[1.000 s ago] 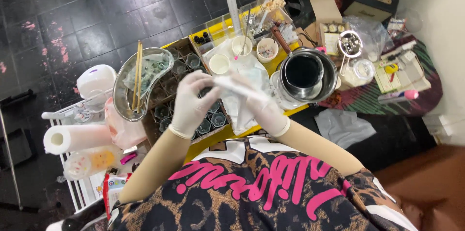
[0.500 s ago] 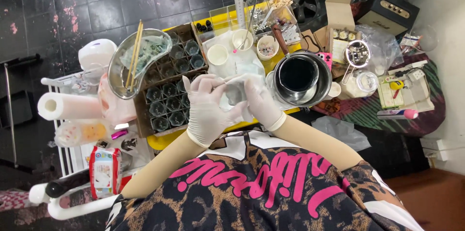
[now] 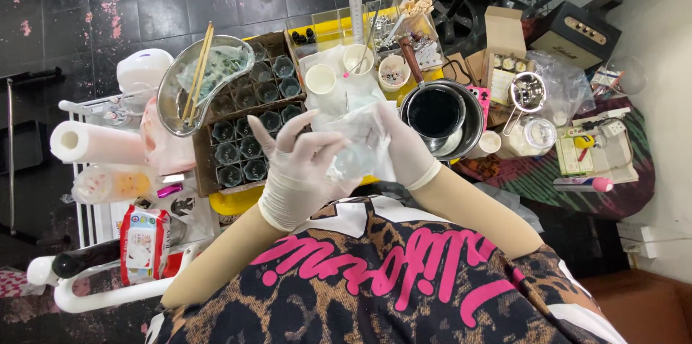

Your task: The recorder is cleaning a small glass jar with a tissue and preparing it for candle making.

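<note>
Both of my hands wear pale latex gloves and meet in front of my chest. My left hand has its fingers spread and presses against a small clear glass jar. My right hand grips the same jar together with a thin white tissue wrapped over it. Just beyond my left hand is a cardboard box holding several dark little glass jars in rows.
A metal kidney dish with chopsticks rests on the box. A dark pot in a steel bowl stands right of my hands. Paper cups, a paper towel roll, a wipes pack and a white rack surround them.
The camera has shifted slightly. My hands have stayed together on the jar, turning the tissue around it; my left fingers have spread wider.
</note>
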